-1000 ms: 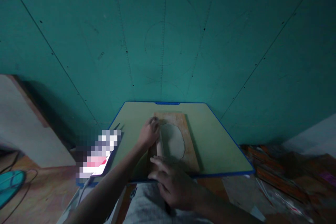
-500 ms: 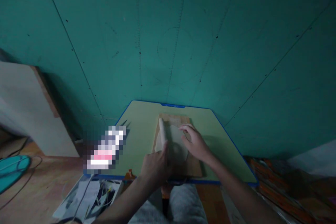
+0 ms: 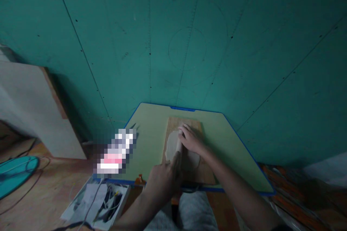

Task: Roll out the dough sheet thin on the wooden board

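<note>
Head view: rolling pin [image 3: 179, 147] lies under right fingers [image 3: 185, 130] and (probably) left fingers [image 3: 176, 159].

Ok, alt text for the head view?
A person's left hand is on the near end, right hand on the far end, of a rolling pin across a flat, pale sheet on a wooden board atop a blue-edged table.

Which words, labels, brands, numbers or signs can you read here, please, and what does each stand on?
None can be read.
Green wall: faint marks, too blurred to read.
Bright, screen-like object: pixelated, nothing legible.
Paper in the white tray: no readable text.
</note>
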### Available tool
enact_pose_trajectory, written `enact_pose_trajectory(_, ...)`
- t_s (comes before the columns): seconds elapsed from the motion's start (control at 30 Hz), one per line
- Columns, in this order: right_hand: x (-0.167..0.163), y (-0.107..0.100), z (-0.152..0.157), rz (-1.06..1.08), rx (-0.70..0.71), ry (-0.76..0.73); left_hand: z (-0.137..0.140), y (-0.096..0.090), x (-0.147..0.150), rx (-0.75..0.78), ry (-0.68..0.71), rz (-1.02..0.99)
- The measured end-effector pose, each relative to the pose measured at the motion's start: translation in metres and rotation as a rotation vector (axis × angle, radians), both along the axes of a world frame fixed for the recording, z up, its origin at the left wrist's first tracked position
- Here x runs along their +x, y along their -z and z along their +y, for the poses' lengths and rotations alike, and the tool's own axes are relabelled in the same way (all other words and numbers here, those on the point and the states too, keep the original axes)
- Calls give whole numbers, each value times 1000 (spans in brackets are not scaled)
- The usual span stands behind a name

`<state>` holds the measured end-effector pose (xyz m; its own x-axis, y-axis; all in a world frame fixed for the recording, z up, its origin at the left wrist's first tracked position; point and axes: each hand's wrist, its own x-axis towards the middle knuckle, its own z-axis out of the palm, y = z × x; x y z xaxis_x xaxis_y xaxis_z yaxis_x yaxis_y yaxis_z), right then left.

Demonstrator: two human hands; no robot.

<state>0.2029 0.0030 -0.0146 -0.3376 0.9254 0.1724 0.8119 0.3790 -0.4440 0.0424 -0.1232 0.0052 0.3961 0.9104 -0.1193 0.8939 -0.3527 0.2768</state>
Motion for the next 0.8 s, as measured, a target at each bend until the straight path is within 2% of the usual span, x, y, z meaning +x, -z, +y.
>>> enact_pose_trajectory(0.2,-13,3,17,-101,-64,-5,-2,-1,-9,-8,-63,2)
enact_pose_trajectory(0.3,-27,4,26,-131,-49,-62,-2,1,-12,85,-87,-30)
enact_pose_trajectory(0.4,-41,4,33,-124,-40,-68,-4,15,-11,208,-112,-131)
enact_pose_trajectory(0.5,-47,4,34,-111,-22,-82,-7,36,-9,230,-105,-265)
enact_pose_trajectory(0.63,-30,5,24,-95,-30,-30,-4,47,-15,242,-43,-277)
enact_pose_trajectory(0.73,-6,7,8,-87,6,37,6,40,-24,215,0,-196)
enact_pose_trajectory(0.8,12,9,-5,-100,48,48,15,31,-30,197,-28,-112)
